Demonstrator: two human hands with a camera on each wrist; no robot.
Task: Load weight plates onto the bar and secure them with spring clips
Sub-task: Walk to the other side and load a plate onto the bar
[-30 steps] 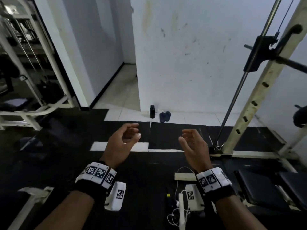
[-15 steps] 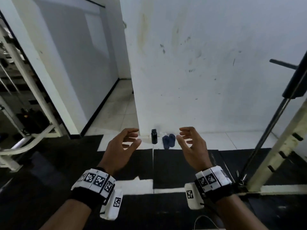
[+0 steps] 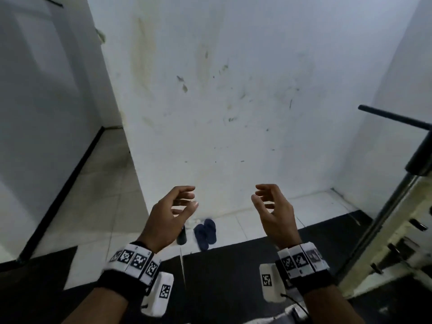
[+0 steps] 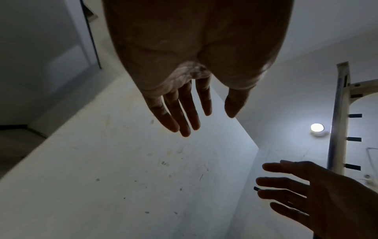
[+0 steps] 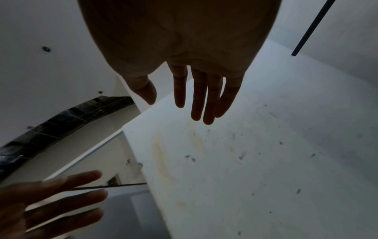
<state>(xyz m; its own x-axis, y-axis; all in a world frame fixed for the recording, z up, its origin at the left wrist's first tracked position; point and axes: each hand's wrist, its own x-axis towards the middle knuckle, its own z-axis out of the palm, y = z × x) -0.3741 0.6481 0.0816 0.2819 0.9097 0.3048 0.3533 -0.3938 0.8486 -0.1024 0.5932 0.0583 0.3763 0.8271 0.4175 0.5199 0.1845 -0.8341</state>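
Observation:
Both hands are raised in front of me, palms facing each other, fingers loosely spread and holding nothing. My left hand (image 3: 173, 211) (image 4: 190, 103) is at centre left, my right hand (image 3: 273, 211) (image 5: 194, 93) at centre right, about a hand's width apart. A thin dark bar (image 3: 395, 118) sticks out leftward from the rack at the right edge, well above and to the right of my right hand. No weight plates or spring clips are in view.
A cream rack upright (image 3: 395, 244) with peg holes and a steel guide rod (image 3: 383, 220) stand at the right. A stained white wall (image 3: 222, 101) faces me. A dark bottle (image 3: 181, 237) and blue slippers (image 3: 205, 232) lie on the tiles by black floor mats (image 3: 233, 272).
My view has tilted up and turned toward the wall; the floor equipment and bench have dropped out of sight. Both hands rose and stayed empty.

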